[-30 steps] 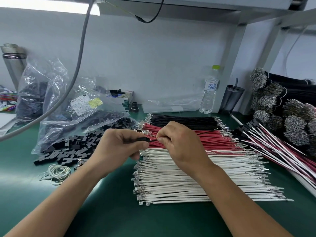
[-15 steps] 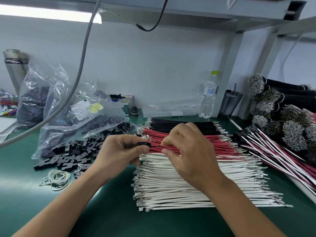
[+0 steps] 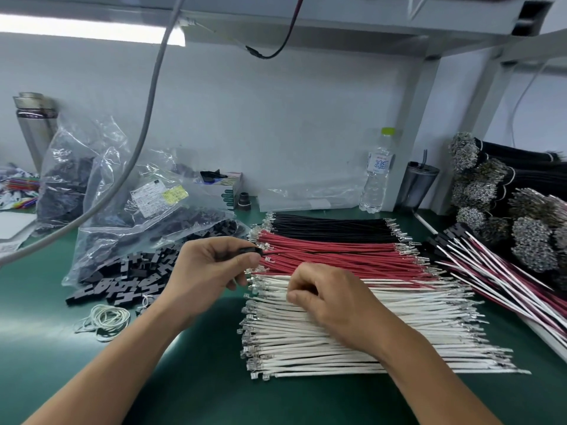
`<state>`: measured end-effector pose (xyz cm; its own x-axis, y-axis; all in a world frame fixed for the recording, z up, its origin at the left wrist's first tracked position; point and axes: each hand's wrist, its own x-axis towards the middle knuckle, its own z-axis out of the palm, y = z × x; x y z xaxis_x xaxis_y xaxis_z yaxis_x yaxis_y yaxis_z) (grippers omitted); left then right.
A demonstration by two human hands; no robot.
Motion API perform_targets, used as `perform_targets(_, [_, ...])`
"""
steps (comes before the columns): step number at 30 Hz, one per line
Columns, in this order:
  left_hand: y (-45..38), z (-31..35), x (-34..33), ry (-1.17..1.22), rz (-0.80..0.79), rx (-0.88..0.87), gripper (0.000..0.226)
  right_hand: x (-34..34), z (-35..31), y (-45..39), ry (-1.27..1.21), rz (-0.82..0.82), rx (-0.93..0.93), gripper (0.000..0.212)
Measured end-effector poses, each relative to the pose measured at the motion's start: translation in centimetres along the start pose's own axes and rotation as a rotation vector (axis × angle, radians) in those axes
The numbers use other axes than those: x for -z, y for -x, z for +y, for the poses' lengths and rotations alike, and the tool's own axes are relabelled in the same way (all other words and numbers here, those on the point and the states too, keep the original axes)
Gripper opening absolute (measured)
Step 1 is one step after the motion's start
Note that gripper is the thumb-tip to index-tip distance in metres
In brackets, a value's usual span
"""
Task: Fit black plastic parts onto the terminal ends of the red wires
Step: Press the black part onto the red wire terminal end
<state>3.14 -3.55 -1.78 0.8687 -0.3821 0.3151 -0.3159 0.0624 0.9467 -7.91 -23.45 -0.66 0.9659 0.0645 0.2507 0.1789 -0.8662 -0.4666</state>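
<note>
At frame centre we pinch a black plastic part (image 3: 252, 250) in our left hand (image 3: 211, 268) against the red wires (image 3: 337, 256) on the table (image 3: 46, 348), while our right hand (image 3: 331, 299) fingers curl onto the white wires (image 3: 352, 342) below.

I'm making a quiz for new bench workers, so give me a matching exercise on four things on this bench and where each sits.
Things:
1. black wires
2. white wires
3. water bottle
4. rubber bands

Places:
A. under the right hand, nearest the person
B. upright at the back wall, beside a dark cup
C. loose on the green mat, left of the left hand
D. farthest row of the stack, behind the red wires

Pairs: 1-D, 2-A, 3-B, 4-C
</note>
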Motion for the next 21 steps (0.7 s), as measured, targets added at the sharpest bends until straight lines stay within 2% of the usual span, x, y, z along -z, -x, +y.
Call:
perform_targets(3, [0.02, 0.19, -0.03, 0.033, -0.004, 0.013, 0.018, 0.78, 0.22, -0.11, -0.124, 0.14, 0.024, 0.009])
perform_targets(9, [0.03, 0.41, -0.02, 0.115, -0.023, 0.03, 0.022, 0.71, 0.13, -0.04, -0.043, 0.392, 0.15, 0.009])
perform_targets(15, [0.23, 0.82, -0.08, 0.144, -0.066, 0.027, 0.027, 0.97, 0.17, 0.0, -0.062, 0.493, 0.199, 0.002])
perform_targets(21, [0.37, 0.98, -0.09, 0.165, -0.081, 0.038, 0.028, 0.61, -0.08, 0.01, 0.009, 0.507, 0.207, 0.004])
